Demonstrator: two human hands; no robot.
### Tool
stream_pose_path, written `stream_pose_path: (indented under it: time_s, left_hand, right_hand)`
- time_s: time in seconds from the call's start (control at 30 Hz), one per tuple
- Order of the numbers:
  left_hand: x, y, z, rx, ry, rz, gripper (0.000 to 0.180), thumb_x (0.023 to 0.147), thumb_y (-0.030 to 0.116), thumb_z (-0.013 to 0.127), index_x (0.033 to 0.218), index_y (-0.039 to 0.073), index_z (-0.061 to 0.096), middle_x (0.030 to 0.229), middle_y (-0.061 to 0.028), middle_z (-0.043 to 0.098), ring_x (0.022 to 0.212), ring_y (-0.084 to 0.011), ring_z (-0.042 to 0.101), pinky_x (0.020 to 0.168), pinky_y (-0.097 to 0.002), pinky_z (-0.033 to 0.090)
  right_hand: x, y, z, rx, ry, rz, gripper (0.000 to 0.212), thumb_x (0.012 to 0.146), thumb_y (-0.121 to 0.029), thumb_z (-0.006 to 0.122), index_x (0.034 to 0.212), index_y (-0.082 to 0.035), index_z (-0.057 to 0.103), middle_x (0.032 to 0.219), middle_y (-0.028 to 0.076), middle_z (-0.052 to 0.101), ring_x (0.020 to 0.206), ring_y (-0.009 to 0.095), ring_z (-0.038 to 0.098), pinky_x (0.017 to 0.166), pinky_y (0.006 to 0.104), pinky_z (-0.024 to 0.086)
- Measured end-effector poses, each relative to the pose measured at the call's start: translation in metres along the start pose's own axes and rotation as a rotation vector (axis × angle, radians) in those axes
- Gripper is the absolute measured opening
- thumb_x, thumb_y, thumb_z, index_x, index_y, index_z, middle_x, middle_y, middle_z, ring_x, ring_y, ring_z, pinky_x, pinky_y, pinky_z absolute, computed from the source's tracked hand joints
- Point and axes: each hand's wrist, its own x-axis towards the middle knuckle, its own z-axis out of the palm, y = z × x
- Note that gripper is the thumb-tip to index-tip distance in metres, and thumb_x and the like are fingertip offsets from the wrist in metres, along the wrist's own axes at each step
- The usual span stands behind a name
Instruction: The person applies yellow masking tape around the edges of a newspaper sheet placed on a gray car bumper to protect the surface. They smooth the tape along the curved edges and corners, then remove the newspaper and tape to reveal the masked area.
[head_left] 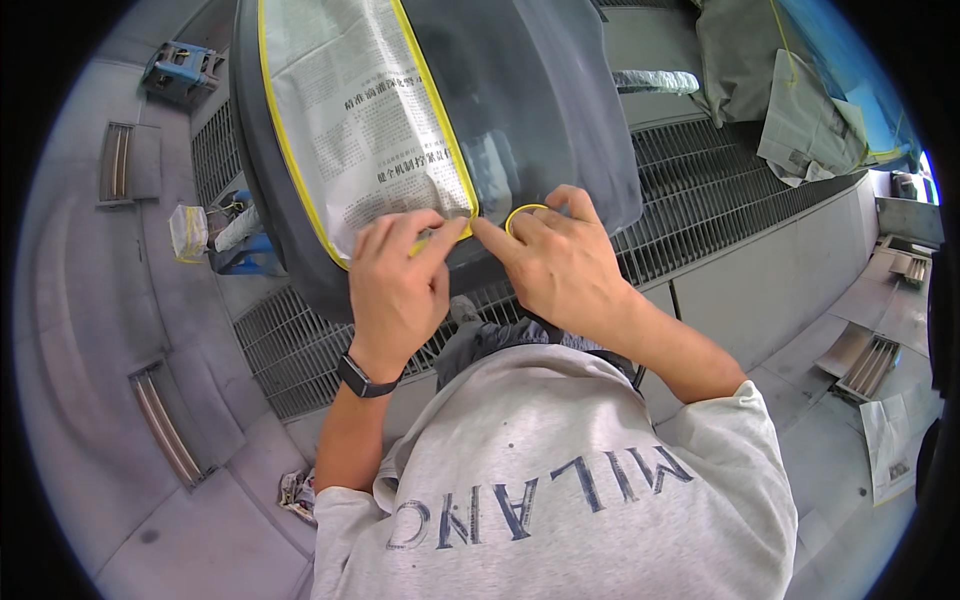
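A dark grey curved panel [555,110] lies in front of me, partly covered by a sheet of newspaper [350,120] edged with yellow masking tape [432,92]. My left hand [398,275] rests on the sheet's near end, fingers bent and spread with the tips against paper and tape. It hides part of that edge. Just right of the sheet's near corner, my right hand [560,250] holds a roll of yellow masking tape [512,213], with fingers through its ring. Its thumb touches the taped corner, close to the left hand's fingertips.
Metal floor grating [720,185] runs beneath the panel. A foil-wrapped bar [655,82] sticks out at its right. Blue stands [183,72] are at the left. Paper-covered sheeting [810,130] hangs at the far right. Crumpled paper [296,494] lies near my left elbow.
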Motion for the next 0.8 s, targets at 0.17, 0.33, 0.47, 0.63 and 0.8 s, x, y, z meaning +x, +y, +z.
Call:
stream_pose_path:
  time_s: [0.17, 0.33, 0.47, 0.63, 0.8]
  left_hand:
    - [-0.013, 0.004, 0.002, 0.016, -0.134, 0.067, 0.055, 0.079, 0.000, 0.071, 0.133, 0.013, 0.078, 0.128, -0.0013, 0.066, 0.121, -0.0263, 0.060, 0.105, -0.0426, 0.045]
    - [-0.013, 0.003, -0.001, 0.071, -0.143, 0.057, 0.054, 0.081, 0.000, 0.071, 0.132, 0.016, 0.079, 0.132, 0.0002, 0.064, 0.125, -0.0260, 0.058, 0.109, -0.0439, 0.040]
    - [-0.011, 0.003, -0.003, 0.046, -0.159, 0.006, 0.054, 0.081, -0.001, 0.070, 0.130, 0.020, 0.082, 0.133, -0.0005, 0.064, 0.125, -0.0262, 0.057, 0.109, -0.0449, 0.038]
    - [-0.013, 0.000, -0.001, 0.046, -0.174, -0.020, 0.056, 0.081, 0.000, 0.071, 0.130, 0.023, 0.082, 0.133, -0.0009, 0.063, 0.125, -0.0264, 0.057, 0.109, -0.0461, 0.036]
    - [-0.014, 0.001, -0.005, 0.093, -0.128, 0.051, 0.058, 0.079, 0.006, 0.074, 0.134, 0.023, 0.079, 0.135, -0.0003, 0.063, 0.124, -0.0254, 0.057, 0.110, -0.0462, 0.035]
  right_hand:
    - [-0.001, 0.006, 0.005, 0.049, 0.081, -0.006, 0.032, 0.088, -0.007, 0.069, 0.120, -0.007, 0.066, 0.076, 0.004, 0.069, 0.076, 0.024, 0.073, 0.103, 0.0456, 0.046]
    - [-0.005, 0.001, 0.007, 0.138, 0.109, -0.117, 0.023, 0.091, -0.011, 0.066, 0.114, -0.010, 0.065, 0.072, 0.001, 0.063, 0.074, 0.021, 0.070, 0.100, 0.0431, 0.047]
    - [-0.007, -0.009, 0.014, 0.125, 0.176, -0.253, 0.015, 0.091, -0.016, 0.062, 0.107, -0.014, 0.064, 0.071, -0.001, 0.061, 0.071, 0.019, 0.067, 0.096, 0.0401, 0.046]
    - [-0.008, -0.002, 0.021, 0.253, 0.246, -0.192, 0.024, 0.084, -0.008, 0.069, 0.107, -0.013, 0.066, 0.069, -0.003, 0.061, 0.067, 0.018, 0.066, 0.094, 0.0399, 0.047]
    - [-0.007, 0.002, 0.024, 0.207, 0.273, -0.055, 0.028, 0.084, -0.003, 0.074, 0.111, -0.010, 0.067, 0.071, -0.002, 0.070, 0.066, 0.017, 0.070, 0.094, 0.0414, 0.049]
